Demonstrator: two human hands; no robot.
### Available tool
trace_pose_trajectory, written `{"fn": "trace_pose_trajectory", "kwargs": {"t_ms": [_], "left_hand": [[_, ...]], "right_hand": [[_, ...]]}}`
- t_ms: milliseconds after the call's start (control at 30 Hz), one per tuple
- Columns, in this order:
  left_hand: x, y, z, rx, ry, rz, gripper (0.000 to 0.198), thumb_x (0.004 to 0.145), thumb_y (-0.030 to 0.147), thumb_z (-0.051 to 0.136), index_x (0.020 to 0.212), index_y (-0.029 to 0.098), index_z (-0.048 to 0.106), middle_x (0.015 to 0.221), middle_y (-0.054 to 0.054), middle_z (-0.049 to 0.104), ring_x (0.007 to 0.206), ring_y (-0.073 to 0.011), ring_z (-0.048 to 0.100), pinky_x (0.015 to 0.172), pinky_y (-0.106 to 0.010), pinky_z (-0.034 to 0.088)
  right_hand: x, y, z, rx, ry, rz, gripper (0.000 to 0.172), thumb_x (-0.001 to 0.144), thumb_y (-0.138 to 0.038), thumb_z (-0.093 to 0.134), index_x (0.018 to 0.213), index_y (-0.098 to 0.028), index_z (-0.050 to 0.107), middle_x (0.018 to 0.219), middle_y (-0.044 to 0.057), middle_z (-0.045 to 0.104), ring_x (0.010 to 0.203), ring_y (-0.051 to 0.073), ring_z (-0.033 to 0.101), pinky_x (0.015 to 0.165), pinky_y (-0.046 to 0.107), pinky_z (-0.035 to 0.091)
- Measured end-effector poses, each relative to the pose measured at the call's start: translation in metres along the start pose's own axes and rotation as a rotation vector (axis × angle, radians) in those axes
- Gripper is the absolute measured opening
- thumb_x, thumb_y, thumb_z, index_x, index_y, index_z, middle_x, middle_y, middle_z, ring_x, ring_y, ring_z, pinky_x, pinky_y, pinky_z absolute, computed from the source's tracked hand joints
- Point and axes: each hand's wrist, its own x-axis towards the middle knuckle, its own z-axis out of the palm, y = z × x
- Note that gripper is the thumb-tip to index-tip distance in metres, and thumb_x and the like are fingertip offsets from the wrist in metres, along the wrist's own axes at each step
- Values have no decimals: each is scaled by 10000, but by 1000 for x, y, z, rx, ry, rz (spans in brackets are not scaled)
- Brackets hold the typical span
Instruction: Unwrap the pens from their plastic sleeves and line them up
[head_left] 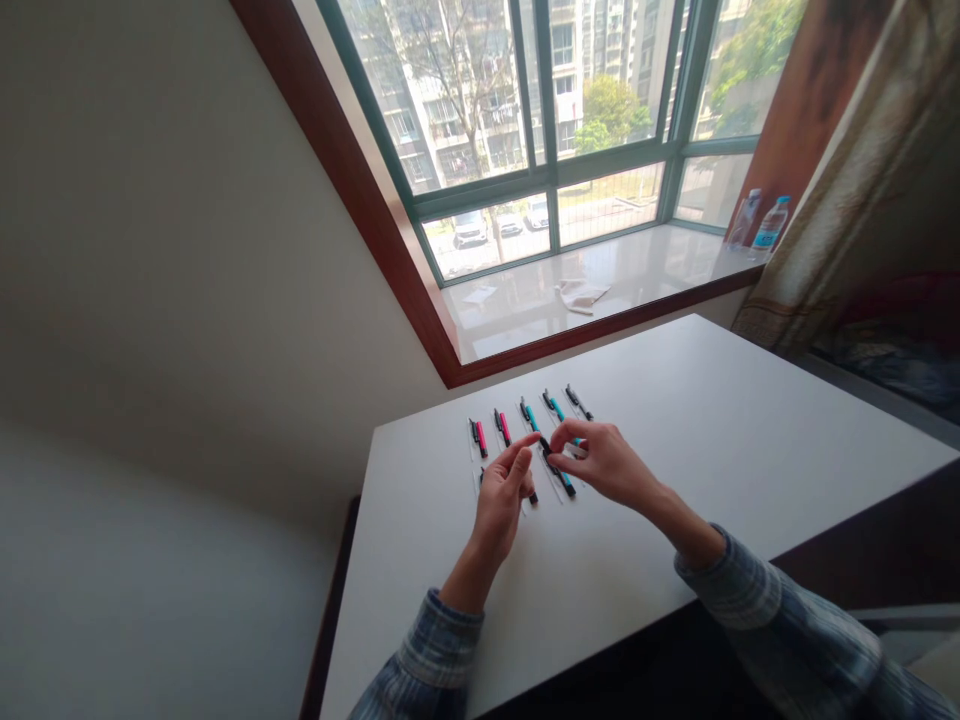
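Well, both hands are up near the far left corner of the table (712, 430); the left hand (501, 500) comes in from 7 o'clock and the right hand (607, 465) from 4 o'clock, and their fingertips meet over one pen (568, 484). The pen lies low over the tabletop in front of the row, with its long axis running from 11 o'clock to 5 o'clock; its dark end points away toward 11 and its teal end points back toward 5. The right thumb and forefinger are pinched closed on it near the far end, with the other fingers curled loosely above; the left forefinger is stretched out to the dark tip with the thumb beside it, but I cannot tell whether that hand grips or only touches.

Just beyond the hands, at 12 o'clock, a row of pens lies in clear sleeves, all slanted the same way: two pink pens (480, 438) at the left, two teal pens (530, 414) in the middle, and a black pen (577, 401) at the right.

The table is plain white and matte; behind it a pale stone sill (652, 265) runs under a green-framed window (551, 120). Two bottles (769, 225) stand at the sill's right end, at 2 o'clock, beside a curtain (862, 170); a bare cream wall (187, 250) fills the left.
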Motion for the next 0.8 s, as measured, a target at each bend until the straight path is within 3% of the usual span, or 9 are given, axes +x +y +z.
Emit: {"fn": "trace_pose_trajectory", "kwargs": {"t_ms": [100, 267, 467, 800], "left_hand": [[0, 0, -2, -58, 47, -15, 589, 838, 559, 769, 1230, 120, 728, 577, 91, 299, 551, -87, 266, 562, -242, 313], [0, 1, -2, -91, 23, -58, 543, 859, 555, 746, 1166, 108, 733, 595, 91, 271, 553, -87, 256, 557, -247, 308], [-1, 1, -1, -43, 30, -52, 512, 861, 539, 747, 1138, 108, 734, 609, 85, 281, 566, -92, 255, 566, -252, 308], [0, 0, -1, -172, -9, -77, 421, 882, 477, 748, 1083, 108, 758, 606, 89, 258, 557, -77, 242, 561, -235, 305]], "right_hand": [[11, 26, -25, -132, 26, 62, 108, 857, -317, 706, 908, -237, 759, 905, 27, 783, 884, 204, 724, 797, 284, 518], [21, 72, -56, -376, 44, 192, 156, 855, -338, 676, 915, -233, 774, 930, 64, 788, 895, 232, 735, 755, 292, 508], [7, 96, -46, -411, 13, 250, 137, 841, -298, 654, 890, -232, 762, 930, 73, 797, 915, 244, 750, 757, 292, 500], [2, 94, -35, -374, -10, 208, 140, 844, -291, 633, 896, -242, 754, 876, 44, 793, 850, 219, 749, 727, 270, 498]]}}
